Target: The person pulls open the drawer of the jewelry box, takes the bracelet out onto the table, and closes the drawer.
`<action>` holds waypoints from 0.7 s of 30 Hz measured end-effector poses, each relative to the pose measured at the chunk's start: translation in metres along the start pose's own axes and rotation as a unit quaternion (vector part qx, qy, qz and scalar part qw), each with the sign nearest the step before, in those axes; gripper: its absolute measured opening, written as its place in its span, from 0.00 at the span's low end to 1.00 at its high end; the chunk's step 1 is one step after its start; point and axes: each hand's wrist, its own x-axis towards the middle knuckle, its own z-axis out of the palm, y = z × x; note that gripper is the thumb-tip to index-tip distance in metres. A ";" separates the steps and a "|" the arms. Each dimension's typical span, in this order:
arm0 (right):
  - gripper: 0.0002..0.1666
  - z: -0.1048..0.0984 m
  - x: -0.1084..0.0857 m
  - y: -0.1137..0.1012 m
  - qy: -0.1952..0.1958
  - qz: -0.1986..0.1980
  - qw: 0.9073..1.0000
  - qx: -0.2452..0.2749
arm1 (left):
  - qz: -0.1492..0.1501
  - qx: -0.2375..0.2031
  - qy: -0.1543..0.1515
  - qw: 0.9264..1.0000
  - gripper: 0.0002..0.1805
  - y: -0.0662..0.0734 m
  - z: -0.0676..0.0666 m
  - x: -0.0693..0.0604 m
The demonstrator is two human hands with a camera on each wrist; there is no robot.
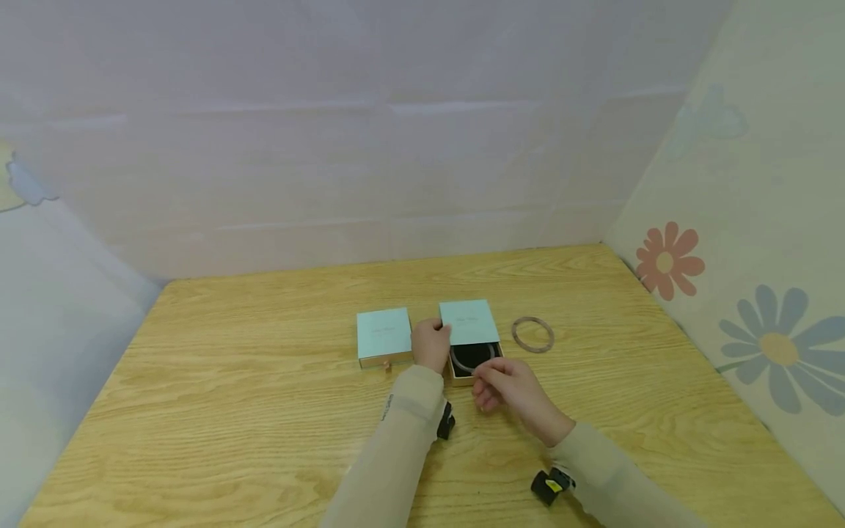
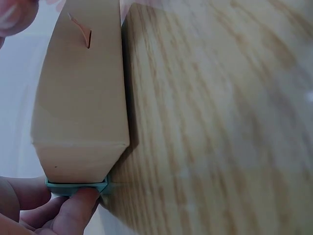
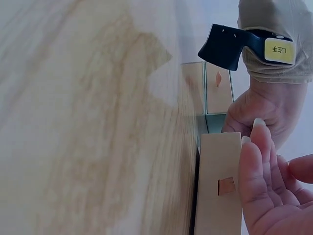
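Observation:
A light teal drawer-style jewelry box [image 1: 469, 321] sits near the middle of the table, its cream drawer [image 2: 83, 98] slid partway out toward me. Inside on the black lining lies a bangle [image 1: 464, 367]. My left hand [image 1: 430, 345] grips the teal sleeve at its left side, fingers on either side of its edge in the left wrist view. Over the drawer's front right corner is my right hand [image 1: 518, 392], fingertips close to the bangle; in the right wrist view its thumb stands apart from the fingers. A ribbon tab [image 3: 226, 186] sticks out of the drawer front.
A second teal box [image 1: 384, 334], closed, with a small ribbon tab [image 1: 387, 365], lies left of my left hand. Another pinkish bangle [image 1: 532, 334] lies flat on the wooden table [image 1: 231, 403] to the right. Walls stand behind and beside the table.

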 end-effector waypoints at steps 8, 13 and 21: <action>0.17 0.005 0.001 -0.003 0.074 -0.031 0.997 -0.005 | -0.001 -0.008 0.001 1.000 0.28 0.001 0.000 -0.001; 0.17 0.007 0.002 -0.006 0.091 -0.044 0.995 -0.011 | -0.004 -0.007 0.000 1.000 0.28 0.000 0.000 -0.001; 0.16 0.009 0.006 -0.007 0.093 -0.052 0.994 -0.038 | -0.012 -0.006 -0.002 1.000 0.25 -0.001 0.001 0.001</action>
